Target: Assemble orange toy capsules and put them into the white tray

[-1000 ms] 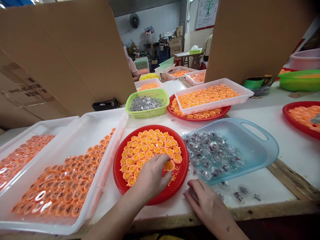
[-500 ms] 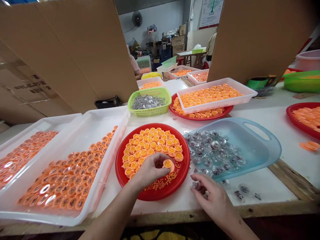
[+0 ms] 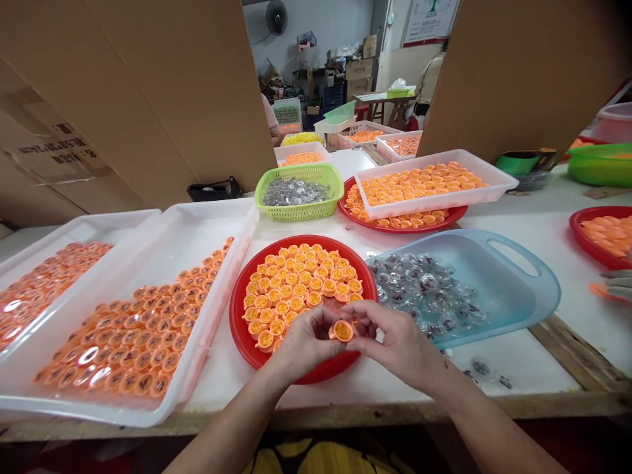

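My left hand (image 3: 307,341) is closed on a small orange cup (image 3: 342,331), its open top facing me with orange-yellow beads inside. Touching or almost touching the cup's right side is my right hand (image 3: 397,337), fingers pinched together; what they hold is hidden. Both hands are over the near part of a round red tray (image 3: 239,337), which carries many similar cups (image 3: 296,276) filled with beads. To the right, a light blue tray (image 3: 513,289) holds clear domed pieces (image 3: 427,283) with dark markings. A few more clear pieces (image 3: 480,366) lie on the table below it.
White trays (image 3: 210,220) at left hold orange cups with dark-marked tops. Behind stand a green basket (image 3: 299,212) of clear pieces and a white tray (image 3: 498,181) resting on another red tray. Cardboard panels (image 3: 172,85) flank the table. Someone's gloved hand (image 3: 621,284) shows at the right edge.
My right hand has risen from the table beside the blue tray and moved left to the cup. My left hand still holds the cup. A gloved hand has appeared at far right.
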Demonstrator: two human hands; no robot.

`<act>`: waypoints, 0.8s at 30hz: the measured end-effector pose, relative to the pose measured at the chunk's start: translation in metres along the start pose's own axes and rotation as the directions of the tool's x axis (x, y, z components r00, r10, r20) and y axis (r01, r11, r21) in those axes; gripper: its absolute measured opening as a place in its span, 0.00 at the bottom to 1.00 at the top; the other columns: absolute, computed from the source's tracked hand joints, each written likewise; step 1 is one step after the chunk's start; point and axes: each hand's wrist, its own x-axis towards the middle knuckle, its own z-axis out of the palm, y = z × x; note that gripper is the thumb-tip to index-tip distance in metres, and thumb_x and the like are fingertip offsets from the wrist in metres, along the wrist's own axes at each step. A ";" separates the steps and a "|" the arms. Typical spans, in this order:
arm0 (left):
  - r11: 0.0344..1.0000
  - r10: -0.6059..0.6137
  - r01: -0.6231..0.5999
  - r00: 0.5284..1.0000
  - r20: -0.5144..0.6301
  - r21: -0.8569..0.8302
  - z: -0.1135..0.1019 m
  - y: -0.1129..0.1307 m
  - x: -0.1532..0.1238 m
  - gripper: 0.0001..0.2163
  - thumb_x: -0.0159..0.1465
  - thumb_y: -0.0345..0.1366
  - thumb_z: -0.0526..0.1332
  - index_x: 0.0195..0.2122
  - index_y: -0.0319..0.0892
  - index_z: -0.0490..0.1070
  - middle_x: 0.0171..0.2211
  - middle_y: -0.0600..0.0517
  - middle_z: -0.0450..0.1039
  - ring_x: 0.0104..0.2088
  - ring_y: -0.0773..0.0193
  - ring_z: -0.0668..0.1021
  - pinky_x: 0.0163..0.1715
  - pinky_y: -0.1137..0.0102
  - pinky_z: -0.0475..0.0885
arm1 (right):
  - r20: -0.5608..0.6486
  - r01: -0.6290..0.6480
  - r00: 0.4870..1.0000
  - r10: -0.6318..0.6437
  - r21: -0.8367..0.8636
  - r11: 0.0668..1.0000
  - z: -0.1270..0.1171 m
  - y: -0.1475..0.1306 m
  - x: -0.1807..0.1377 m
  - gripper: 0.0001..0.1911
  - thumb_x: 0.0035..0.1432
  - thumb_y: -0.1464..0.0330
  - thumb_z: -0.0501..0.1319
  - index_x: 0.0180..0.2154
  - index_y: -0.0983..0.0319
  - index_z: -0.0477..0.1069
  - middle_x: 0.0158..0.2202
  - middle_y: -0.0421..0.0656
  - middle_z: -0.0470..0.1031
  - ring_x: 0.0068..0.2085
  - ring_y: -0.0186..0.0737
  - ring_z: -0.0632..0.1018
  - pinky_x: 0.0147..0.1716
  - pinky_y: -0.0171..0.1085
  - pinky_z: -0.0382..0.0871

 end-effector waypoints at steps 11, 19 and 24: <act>0.993 -0.094 0.092 0.996 -0.012 -0.079 0.005 0.010 -0.011 0.14 0.51 0.35 0.69 0.38 0.36 0.72 0.30 0.52 0.73 0.28 0.70 0.73 0.33 0.73 0.69 | -0.032 0.105 0.994 -0.105 -0.030 0.994 0.003 0.004 0.001 0.09 0.56 0.72 0.62 0.41 0.59 0.73 0.40 0.43 0.75 0.40 0.37 0.75 0.39 0.36 0.72; 0.979 -0.098 0.107 0.993 0.059 -0.172 -0.001 0.017 -0.021 0.13 0.57 0.36 0.64 0.41 0.36 0.69 0.37 0.48 0.73 0.33 0.67 0.75 0.34 0.71 0.71 | 0.011 0.094 0.996 -0.093 -0.084 0.992 0.001 0.000 0.002 0.09 0.58 0.70 0.61 0.42 0.59 0.73 0.38 0.43 0.77 0.39 0.39 0.77 0.39 0.37 0.73; 0.984 -0.132 0.133 0.991 0.018 -0.115 0.003 0.015 -0.019 0.09 0.57 0.32 0.59 0.39 0.36 0.68 0.35 0.49 0.73 0.28 0.70 0.75 0.31 0.72 0.71 | 0.033 0.097 0.995 -0.093 -0.169 0.981 0.003 0.001 0.000 0.15 0.61 0.71 0.56 0.50 0.58 0.69 0.46 0.44 0.76 0.45 0.41 0.77 0.44 0.40 0.73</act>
